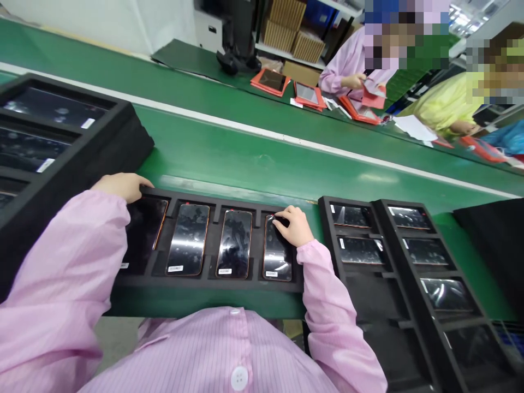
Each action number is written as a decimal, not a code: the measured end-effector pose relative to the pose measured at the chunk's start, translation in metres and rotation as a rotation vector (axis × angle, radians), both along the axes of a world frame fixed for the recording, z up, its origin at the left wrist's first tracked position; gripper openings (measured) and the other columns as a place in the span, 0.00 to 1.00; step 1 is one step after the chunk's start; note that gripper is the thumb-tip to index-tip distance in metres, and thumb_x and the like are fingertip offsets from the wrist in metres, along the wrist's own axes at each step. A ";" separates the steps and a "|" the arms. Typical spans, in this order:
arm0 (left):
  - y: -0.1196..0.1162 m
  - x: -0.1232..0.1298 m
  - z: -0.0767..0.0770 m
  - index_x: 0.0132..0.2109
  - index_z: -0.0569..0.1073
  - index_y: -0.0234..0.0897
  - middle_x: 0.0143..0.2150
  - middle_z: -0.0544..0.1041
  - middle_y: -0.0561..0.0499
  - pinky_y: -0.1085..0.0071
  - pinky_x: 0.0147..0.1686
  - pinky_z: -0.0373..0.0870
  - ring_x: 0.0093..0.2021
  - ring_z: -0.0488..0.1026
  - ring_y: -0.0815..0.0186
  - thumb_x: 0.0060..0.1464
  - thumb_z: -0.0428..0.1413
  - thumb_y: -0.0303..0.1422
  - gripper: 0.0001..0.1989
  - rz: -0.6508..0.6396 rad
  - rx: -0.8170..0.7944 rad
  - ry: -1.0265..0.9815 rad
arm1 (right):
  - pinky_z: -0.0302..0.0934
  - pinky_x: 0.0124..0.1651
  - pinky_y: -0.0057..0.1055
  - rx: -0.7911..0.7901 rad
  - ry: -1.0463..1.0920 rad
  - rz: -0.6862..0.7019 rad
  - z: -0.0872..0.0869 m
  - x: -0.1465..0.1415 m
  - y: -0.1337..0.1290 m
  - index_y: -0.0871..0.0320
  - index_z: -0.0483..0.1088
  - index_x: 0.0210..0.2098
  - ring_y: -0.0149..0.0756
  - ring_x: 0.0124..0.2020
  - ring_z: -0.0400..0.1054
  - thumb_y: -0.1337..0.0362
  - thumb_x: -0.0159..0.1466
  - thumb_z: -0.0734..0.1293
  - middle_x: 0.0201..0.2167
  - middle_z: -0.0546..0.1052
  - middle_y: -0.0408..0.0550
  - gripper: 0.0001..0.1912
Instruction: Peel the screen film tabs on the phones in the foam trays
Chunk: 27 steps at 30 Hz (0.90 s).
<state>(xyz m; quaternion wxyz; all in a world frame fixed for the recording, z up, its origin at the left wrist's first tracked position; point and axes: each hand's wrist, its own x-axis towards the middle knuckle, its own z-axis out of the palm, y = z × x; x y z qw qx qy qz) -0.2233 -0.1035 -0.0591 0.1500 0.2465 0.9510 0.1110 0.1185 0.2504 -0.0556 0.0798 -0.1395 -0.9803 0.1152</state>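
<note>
A black foam tray [256, 284] lies in front of me with several dark phone screens in its slots. My right hand [293, 225] is at the top edge of the rightmost screen [278, 254], its thumb and index finger close together there; whether they grip anything is too small to tell. On the tray's upper left corner rests my left hand [123, 187], fingers curled over the edge and partly hidden. Between the hands lie a second screen [234, 245] and a third screen [188, 240], each with a white label near its lower end. A larger dark screen [145, 234] sits beside my left sleeve.
Stacked black trays [118, 136] with screens stand at the left. Two more trays [379, 218] lie at the right, beside a black block [495, 240]. Across the green bench [262, 147], people handle red-orange pouches [270, 82].
</note>
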 end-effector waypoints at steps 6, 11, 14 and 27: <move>0.026 0.012 -0.002 0.54 0.75 0.38 0.47 0.79 0.45 0.68 0.41 0.71 0.43 0.76 0.57 0.25 0.44 0.30 0.42 -0.044 0.008 -0.176 | 0.56 0.44 0.40 -0.036 0.090 0.039 -0.008 0.006 0.004 0.55 0.77 0.44 0.42 0.40 0.63 0.60 0.66 0.64 0.37 0.72 0.51 0.11; 0.019 0.018 0.004 0.57 0.70 0.33 0.47 0.78 0.44 0.60 0.57 0.66 0.51 0.74 0.54 0.22 0.42 0.32 0.47 -0.028 0.198 -0.368 | 0.55 0.47 0.40 -0.149 0.123 0.094 -0.006 0.011 0.008 0.54 0.76 0.34 0.41 0.42 0.65 0.65 0.63 0.65 0.39 0.74 0.49 0.06; 0.016 0.019 0.009 0.57 0.69 0.31 0.46 0.78 0.42 0.56 0.59 0.64 0.52 0.72 0.50 0.21 0.42 0.33 0.47 0.024 0.252 -0.380 | 0.54 0.49 0.41 -0.182 0.117 0.094 -0.004 0.013 0.005 0.55 0.74 0.40 0.42 0.46 0.66 0.66 0.62 0.65 0.43 0.75 0.49 0.08; 0.028 0.023 0.004 0.52 0.73 0.33 0.42 0.78 0.44 0.53 0.58 0.64 0.47 0.74 0.50 0.25 0.43 0.34 0.40 0.087 0.218 -0.339 | 0.53 0.48 0.41 -0.100 0.096 -0.002 -0.009 0.012 0.003 0.51 0.75 0.47 0.43 0.43 0.64 0.59 0.65 0.66 0.41 0.73 0.50 0.12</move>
